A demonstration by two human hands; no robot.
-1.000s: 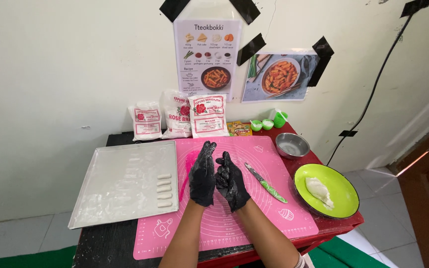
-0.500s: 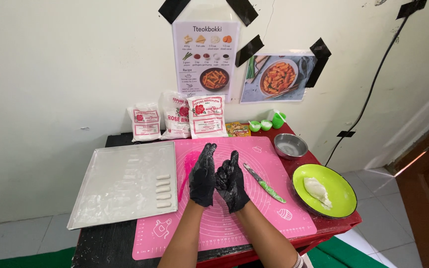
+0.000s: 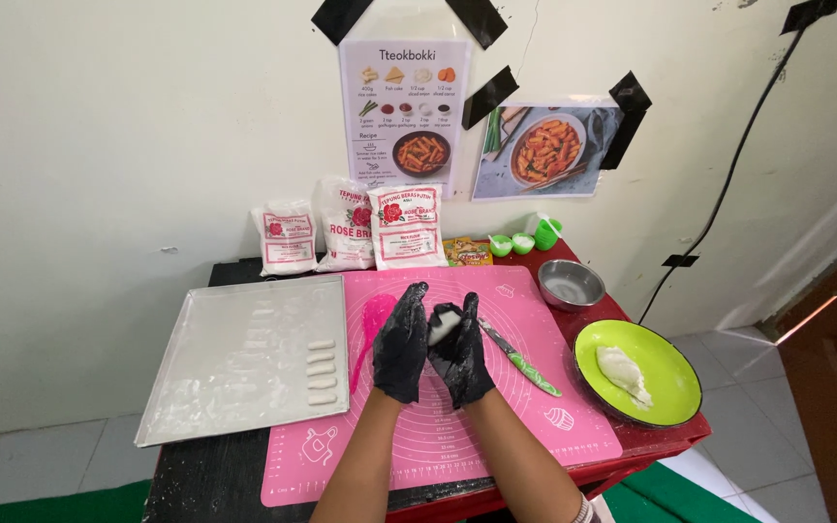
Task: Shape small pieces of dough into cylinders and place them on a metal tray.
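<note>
Head view: our left hand [image 3: 401, 345] and right hand [image 3: 461, 351], both in black gloves, press palms together around a white dough piece [image 3: 441, 326], fingers closed on it, above the pink silicone mat [image 3: 535, 426]. Risk: uneven palm pressure could squeeze it out toward the knife [image 3: 520, 358].

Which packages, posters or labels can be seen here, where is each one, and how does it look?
Recipe poster: taped on the wall, tall white sheet with small food pictures.
Food photo: wall, right of the poster, orange dish.
Three flour bags: table's back edge, white with red labels.
Small packet: beside the bags, yellow and green.
</note>
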